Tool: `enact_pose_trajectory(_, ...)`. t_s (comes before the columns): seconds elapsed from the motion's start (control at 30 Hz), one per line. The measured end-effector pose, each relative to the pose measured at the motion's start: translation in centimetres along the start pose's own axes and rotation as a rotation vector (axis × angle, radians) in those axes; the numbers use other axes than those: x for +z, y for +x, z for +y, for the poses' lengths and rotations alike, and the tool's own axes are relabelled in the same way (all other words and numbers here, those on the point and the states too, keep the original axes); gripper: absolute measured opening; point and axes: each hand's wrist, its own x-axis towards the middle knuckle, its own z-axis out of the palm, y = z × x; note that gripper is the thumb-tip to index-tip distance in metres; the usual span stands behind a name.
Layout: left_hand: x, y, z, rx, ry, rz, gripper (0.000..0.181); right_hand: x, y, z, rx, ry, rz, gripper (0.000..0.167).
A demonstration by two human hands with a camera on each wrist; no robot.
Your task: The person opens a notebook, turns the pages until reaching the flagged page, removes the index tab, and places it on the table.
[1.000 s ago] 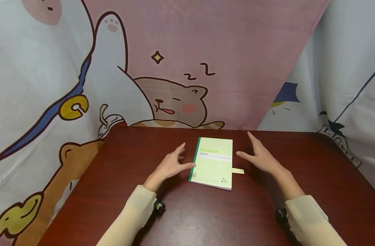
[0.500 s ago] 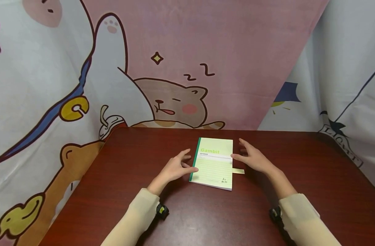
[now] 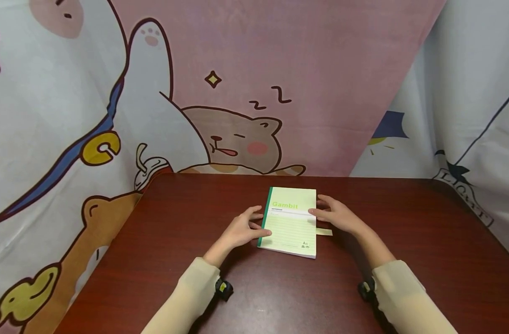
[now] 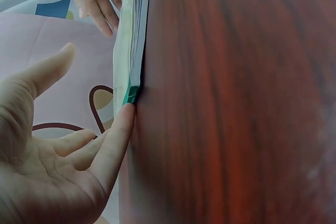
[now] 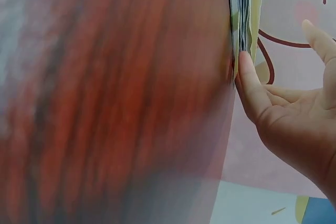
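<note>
A pale green notebook (image 3: 291,227) with a dark green spine and the word "Gambit" on its cover lies flat on the table in the head view. My left hand (image 3: 239,230) is at its spine side, thumb above the cover's edge. In the left wrist view one finger of that hand (image 4: 58,166) touches the green spine corner while the thumb stands off. At the opposite side is my right hand (image 3: 339,216), its thumb over the cover. The right wrist view shows one finger of this hand (image 5: 294,114) against the page edges (image 5: 243,19), with the thumb raised apart.
A pale paper tab (image 3: 324,232) sticks out from the notebook's right side. The dark red-brown table (image 3: 271,297) reaches back to a cartoon-printed cloth (image 3: 321,83). Black wrist devices (image 3: 224,288) sit at both cuffs.
Both hands have moved inward to the notebook, the right one farther leftward and the left one slightly right and nearer the person. The notebook stays nearly where it was.
</note>
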Motion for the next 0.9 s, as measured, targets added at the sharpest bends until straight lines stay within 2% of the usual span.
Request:
enact_pose_trajectory(0.2, 0.1, 0.1, -0.1, -0.004, -0.059, -0.002, 0.080, 0.0, 0.3, -0.1, 0.013, 0.083, -0.013, 0.089)
enact_pose_trajectory(0.37, 0.3, 0.2, 0.1, -0.032, -0.198, -0.012, 0.075, 0.2, 0.6, 0.0, 0.005, 0.088, -0.006, 0.086)
enact_pose_trajectory(0.47, 0.5, 0.4, 0.1, -0.035, -0.253, -0.010, 0.072, 0.3, 0.8, 0.0, -0.014, 0.071, 0.009, 0.082)
enact_pose_trajectory(0.67, 0.7, 0.4, 0.2, -0.023, -0.280, -0.002, 0.067, 0.3, 1.1, -0.1, -0.027, 0.013, 0.033, 0.075)
enact_pose_trajectory(0.9, 0.6, 0.2, 0.3, -0.032, -0.283, 0.001, 0.066, 0.3, 1.2, -0.2, 0.008, 0.037, 0.015, 0.070)
